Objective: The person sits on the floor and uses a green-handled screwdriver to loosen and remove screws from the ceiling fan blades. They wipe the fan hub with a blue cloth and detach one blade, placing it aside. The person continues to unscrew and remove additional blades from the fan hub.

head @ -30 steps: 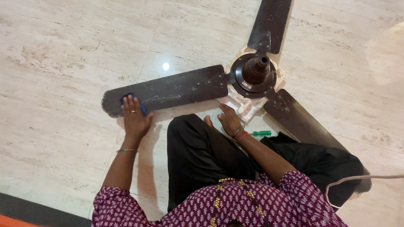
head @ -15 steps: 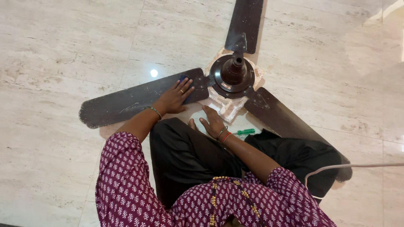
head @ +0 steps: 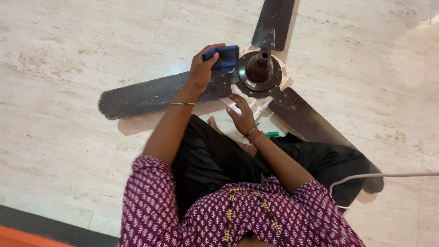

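My left hand (head: 201, 68) lifts the dark blue folded cloth (head: 224, 57) in a closed grip above the dark brown three-bladed ceiling fan (head: 260, 73) — wiping step, next blade wants a flat press — right hand (head: 241, 114) open, empty.

The ceiling fan's blades (head: 155, 93) look like dark painted metal, dull and streaked with dust; its motor hub (head: 259, 73) shines glossier. Beside the hub, the left hand (head: 203, 68) grips a soft blue cloth (head: 225, 57). Beneath the fan, the floor (head: 68, 55) is polished, veined stone.
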